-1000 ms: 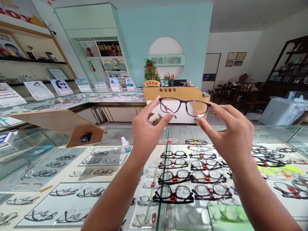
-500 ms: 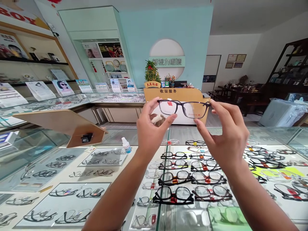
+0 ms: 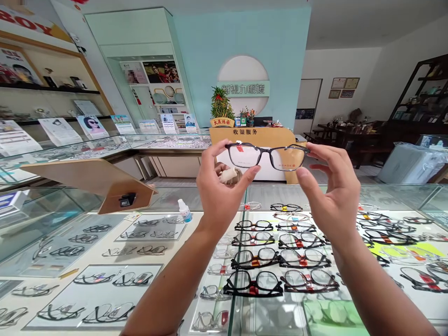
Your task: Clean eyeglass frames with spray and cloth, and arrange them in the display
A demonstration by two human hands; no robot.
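Glasses [image 3: 268, 156] up a touch since last frame, hands slightly wider apart. Left hand [image 3: 220, 186] pinches the left end of the frame. Right hand [image 3: 331, 196] has fingertips [image 3: 308, 146] at the right end; can't tell if gripping. Hands apart, glasses between them, above the glass counter [image 3: 385, 187]. End grip keeps skin off the clear lenses [image 3: 243, 155]. Dark glossy rims [image 3: 276, 161], thin and rounded, red tag [image 3: 240, 148].

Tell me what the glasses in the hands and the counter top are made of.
The glasses look like dark plastic with a glossy finish, going by their thick, smooth rims. The counter top looks like clear glass: shiny, see-through, with greenish edges.
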